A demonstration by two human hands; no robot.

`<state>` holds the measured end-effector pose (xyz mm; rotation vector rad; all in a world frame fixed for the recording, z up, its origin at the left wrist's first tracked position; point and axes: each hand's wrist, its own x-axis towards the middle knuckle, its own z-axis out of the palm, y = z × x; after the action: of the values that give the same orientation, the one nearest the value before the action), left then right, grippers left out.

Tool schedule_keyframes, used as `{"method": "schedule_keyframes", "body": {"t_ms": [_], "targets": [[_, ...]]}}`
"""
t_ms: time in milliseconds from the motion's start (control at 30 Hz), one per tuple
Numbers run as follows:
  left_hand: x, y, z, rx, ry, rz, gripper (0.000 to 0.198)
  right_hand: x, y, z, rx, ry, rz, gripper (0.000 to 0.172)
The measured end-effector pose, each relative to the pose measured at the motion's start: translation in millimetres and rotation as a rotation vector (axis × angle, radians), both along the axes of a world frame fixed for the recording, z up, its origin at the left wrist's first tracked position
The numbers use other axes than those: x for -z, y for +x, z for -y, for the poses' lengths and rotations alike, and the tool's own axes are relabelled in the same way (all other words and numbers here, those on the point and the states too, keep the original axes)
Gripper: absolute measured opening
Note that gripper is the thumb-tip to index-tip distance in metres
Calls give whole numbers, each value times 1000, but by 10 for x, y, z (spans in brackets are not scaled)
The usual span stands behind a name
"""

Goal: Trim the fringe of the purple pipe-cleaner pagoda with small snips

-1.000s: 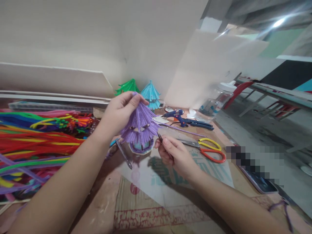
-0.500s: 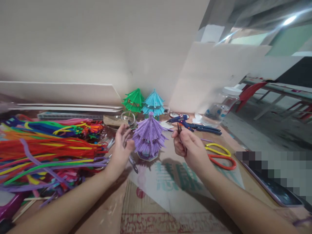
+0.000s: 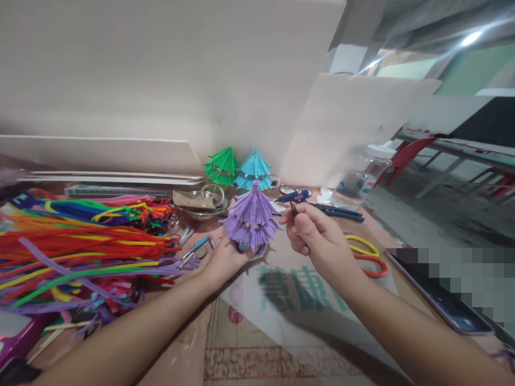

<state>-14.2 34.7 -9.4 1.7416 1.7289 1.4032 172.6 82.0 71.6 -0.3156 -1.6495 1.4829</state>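
One purple model (image 3: pixel 252 217): my left hand (image 3: pixel 232 254) likely steadies its base, closure hidden.
Dark-tipped tool (image 3: pixel 293 208): pinched in right fingers (image 3: pixel 308 228), probably for precision.

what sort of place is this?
Probably a craft workspace: bundles of coloured pipe cleaners, a glue gun and scissors lie around a fuzzy purple tiered model.

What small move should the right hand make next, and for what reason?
Probably the right hand should bring its thin, dark, pointed tool slightly left, toward the purple, fuzzy, tiered model. The left hand is low against the model, perhaps steadying it, and the tool's tips are near the model but apart from it.
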Motion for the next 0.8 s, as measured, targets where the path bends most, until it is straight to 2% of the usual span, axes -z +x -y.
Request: {"method": "schedule_keyframes", "body": {"t_ms": [133,233,333,500,633,733,800], "targets": [[51,-40,21,29,-36,-43,34,274,51,117,-62,-89,56,43],[51,-76,40,-43,-119,-21,42,530,36,187,-108,-168,150,42],[40,-104,37,-115,-163,-28,50,700,-35,187,-174,-266,190,46],[7,-77,23,-34,-174,-9,41,799,-99,137,-244,-399,207,48],[-42,-11,4,60,-102,13,29,823,-81,126,-246,-475,211,49],[-50,5,-12,112,-79,36,31,827,-69,134,-242,-520,190,48],[-29,-7,-19,90,-83,41,31,827,-61,147,-239,-547,190,47]]}}
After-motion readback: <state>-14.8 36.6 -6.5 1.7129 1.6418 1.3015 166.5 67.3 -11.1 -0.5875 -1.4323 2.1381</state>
